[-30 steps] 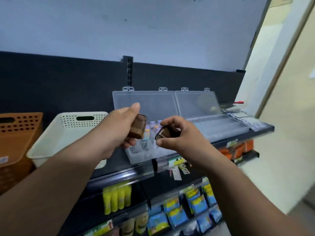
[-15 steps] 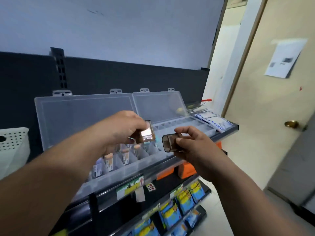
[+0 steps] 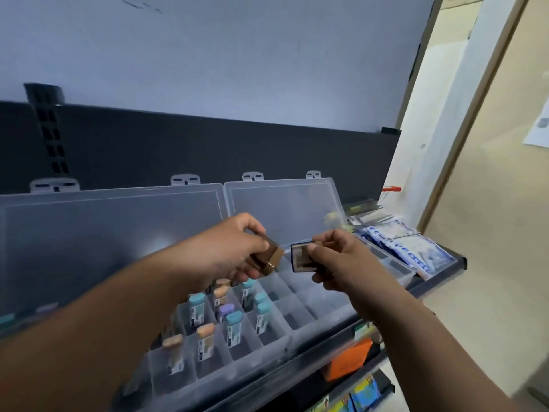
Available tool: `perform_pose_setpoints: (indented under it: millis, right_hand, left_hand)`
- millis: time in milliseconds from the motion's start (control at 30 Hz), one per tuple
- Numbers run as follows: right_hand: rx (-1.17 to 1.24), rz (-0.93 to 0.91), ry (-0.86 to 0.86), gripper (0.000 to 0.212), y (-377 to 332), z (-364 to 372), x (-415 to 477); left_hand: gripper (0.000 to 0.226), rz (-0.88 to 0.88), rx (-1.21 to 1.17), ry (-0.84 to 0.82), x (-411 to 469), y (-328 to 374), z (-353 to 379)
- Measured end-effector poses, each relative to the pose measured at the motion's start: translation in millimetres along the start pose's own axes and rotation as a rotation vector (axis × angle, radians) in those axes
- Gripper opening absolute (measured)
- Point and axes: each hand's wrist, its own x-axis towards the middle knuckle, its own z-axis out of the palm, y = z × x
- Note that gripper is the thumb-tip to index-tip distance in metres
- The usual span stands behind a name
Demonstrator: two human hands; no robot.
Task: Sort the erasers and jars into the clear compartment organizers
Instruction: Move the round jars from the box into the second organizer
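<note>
My left hand (image 3: pixel 228 248) grips a small brown jar (image 3: pixel 269 258). Just to its right, my right hand (image 3: pixel 341 260) pinches a second brown jar (image 3: pixel 300 257) with its square end turned toward me. Both jars hang above a clear compartment organizer (image 3: pixel 309 315) whose lid stands open against the dark back panel. Several pastel erasers (image 3: pixel 233 325), blue, purple and peach, stand upright in its left compartments. A second clear organizer (image 3: pixel 389 267) lies open to the right.
Blue-and-white packets (image 3: pixel 413 248) lie at the shelf's right end, by a doorway and beige wall. An orange box (image 3: pixel 347 362) and coloured packets (image 3: pixel 365 395) sit on lower shelves. The black shelf edge (image 3: pixel 326 352) runs in front of the organizers.
The view has swung right and closer to the organizers. Both hands have carried their jars rightward, now over the compartments at the joint of the two lids.
</note>
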Motion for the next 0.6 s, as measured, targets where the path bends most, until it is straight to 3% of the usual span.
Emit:
perform_pose_setpoints:
  millis: [200, 400, 600]
  right_hand:
    - [-0.072, -0.065, -0.216, 0.019, 16.1, -11.7, 60.9]
    - [-0.180, -0.159, -0.451, 0.051, 24.6, -27.4, 104.9]
    - [-0.225, -0.305, -0.577, 0.046, 19.9, -35.7, 127.0]
  left_hand:
    - [0.023, -0.110, -0.153, 0.156, 27.5, -2.8, 9.8]
    - [0.026, -0.095, -0.043, 0.312, 51.8, 5.4, 25.8]
    - [0.021, -0.087, -0.027, 0.532, 62.6, 2.7, 45.4]
